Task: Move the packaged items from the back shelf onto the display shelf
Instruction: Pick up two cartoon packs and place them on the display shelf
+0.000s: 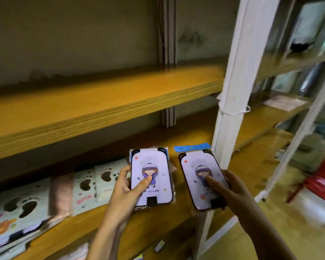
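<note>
Lower centre: left hand (124,188) grips the left pack (158,187), thumb across its front; right hand (231,189) grips the right pack (191,182) alongside.

Footprint packets (26,205) crowd the left of the lower shelf (191,136). Bare wood runs from them to the white post (233,91), which closes the right side. The upper shelf board (101,102) overhangs low, and the left package (151,184) and right package (197,186) hang before that gap.
</note>
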A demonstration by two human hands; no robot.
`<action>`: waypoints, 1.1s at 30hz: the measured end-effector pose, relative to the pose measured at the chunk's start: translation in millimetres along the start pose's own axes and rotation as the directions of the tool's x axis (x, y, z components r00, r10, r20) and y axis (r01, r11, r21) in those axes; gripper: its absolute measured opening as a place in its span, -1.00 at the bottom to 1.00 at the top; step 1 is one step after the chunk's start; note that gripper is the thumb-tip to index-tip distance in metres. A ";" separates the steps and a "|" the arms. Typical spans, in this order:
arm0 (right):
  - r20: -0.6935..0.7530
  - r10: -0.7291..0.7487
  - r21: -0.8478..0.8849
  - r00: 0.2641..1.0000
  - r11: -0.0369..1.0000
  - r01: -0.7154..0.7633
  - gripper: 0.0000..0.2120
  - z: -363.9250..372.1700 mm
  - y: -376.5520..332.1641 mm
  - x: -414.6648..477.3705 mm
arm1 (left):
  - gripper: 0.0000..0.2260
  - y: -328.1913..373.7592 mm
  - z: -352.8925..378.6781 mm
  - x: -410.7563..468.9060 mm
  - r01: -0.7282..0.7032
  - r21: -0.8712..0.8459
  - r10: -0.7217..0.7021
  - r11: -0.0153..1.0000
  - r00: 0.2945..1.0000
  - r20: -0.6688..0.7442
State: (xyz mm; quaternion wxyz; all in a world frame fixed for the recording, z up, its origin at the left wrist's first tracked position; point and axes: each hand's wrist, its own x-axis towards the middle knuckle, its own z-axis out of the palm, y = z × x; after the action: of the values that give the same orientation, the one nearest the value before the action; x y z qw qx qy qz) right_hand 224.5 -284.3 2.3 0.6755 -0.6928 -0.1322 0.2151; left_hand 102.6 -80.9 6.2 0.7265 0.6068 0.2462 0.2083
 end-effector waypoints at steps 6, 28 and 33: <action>-0.037 0.055 0.038 0.998 0.998 -0.053 -0.73 -95.4 -6.3 -7.9 | -0.67 -2.8 88.2 -10.8 -0.016 0.032 0.014 0.999 0.999 0.036; -0.071 -0.031 0.028 0.997 0.999 0.033 -0.54 -375.0 -23.2 82.5 | -0.64 -49.1 401.2 50.0 -0.041 0.040 0.036 0.998 0.991 0.129; -0.092 -0.033 0.015 0.995 0.999 0.034 -0.59 -413.7 -29.3 135.1 | -0.65 -56.9 442.0 104.4 -0.029 0.017 0.027 0.999 0.994 0.104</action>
State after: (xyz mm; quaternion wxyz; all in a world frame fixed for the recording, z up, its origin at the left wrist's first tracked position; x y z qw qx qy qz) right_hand 542.6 -582.4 13.2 0.6902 -0.6939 -0.1108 0.1727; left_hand 455.3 -372.5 2.1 0.7297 0.6269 0.2017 0.1842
